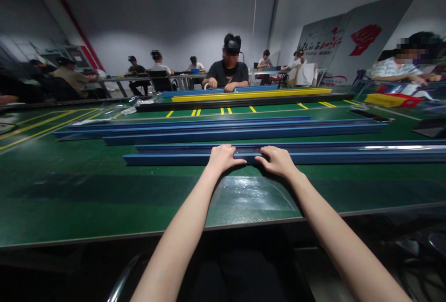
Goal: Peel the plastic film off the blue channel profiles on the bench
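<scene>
A long blue channel-shaped rail (167, 159) lies lengthwise across the table before me and runs off the right side of the view. My left hand (222, 157) is closed over its near wall, thumb along the outside and fingertips inside the channel. Close beside it, my right hand (278, 159) grips the same wall in the same way, its thumb pointing toward the left one. Only a small gap separates the two thumbs. Between my forearms a clear plastic sheet (254, 195) lies on the tabletop, reflecting light.
Behind this rail lie more blue rails (244, 133) on the green table (87, 213). Farther back are a yellow rail (251, 95) and a black rail (244, 102). A co-worker (228, 69) sits opposite. A yellow and red bin (392, 101) stands at right, near a dark flat device (369, 115).
</scene>
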`<state>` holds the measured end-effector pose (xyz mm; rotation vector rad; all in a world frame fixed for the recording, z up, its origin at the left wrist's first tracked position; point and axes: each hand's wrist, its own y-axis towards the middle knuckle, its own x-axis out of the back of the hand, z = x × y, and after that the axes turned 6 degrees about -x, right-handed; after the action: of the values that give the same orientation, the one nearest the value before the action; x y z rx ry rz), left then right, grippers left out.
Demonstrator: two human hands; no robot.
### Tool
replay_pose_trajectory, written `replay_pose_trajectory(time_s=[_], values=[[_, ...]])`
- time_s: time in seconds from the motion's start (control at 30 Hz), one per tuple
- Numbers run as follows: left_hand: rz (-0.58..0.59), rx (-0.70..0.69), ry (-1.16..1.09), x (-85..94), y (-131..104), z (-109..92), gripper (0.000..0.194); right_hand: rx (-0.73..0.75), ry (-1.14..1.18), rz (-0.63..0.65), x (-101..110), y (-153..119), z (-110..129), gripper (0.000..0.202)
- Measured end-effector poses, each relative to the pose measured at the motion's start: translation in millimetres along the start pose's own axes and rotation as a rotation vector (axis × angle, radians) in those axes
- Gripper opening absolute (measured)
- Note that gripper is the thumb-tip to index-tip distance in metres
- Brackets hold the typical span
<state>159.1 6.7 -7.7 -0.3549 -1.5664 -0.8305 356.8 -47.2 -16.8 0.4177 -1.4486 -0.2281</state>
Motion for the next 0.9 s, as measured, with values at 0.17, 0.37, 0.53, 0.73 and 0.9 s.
replay_pose_trajectory(time_s=[0.17, 0.37, 0.53, 0.73, 0.9], values=[[0.032, 0.001, 0.003, -0.1, -0.6, -0.6, 0.054, -0.012, -0.008, 0.007, -0.1, 0.3, 0.0, 0.032], [0.031, -0.009, 0.020, -2.4, 0.8, 0.2, 0.056, -0.017, -0.015, 0.011, 0.4, 0.2, -0.3, 0.032], [0.059, 0.044, 0.026, -0.1, 1.7, -1.9, 0.060, -0.009, -0.012, 0.016, 0.5, 0.6, -0.7, 0.033], [0.107, 0.068, 0.037, 2.9, 2.8, -2.7, 0.062, -0.020, -0.017, 0.030, -0.2, 1.0, -1.3, 0.033], [0.118, 0.064, 0.041, 3.2, 3.5, -1.4, 0.063, -0.014, -0.021, 0.020, -0.3, 1.0, -1.4, 0.033]])
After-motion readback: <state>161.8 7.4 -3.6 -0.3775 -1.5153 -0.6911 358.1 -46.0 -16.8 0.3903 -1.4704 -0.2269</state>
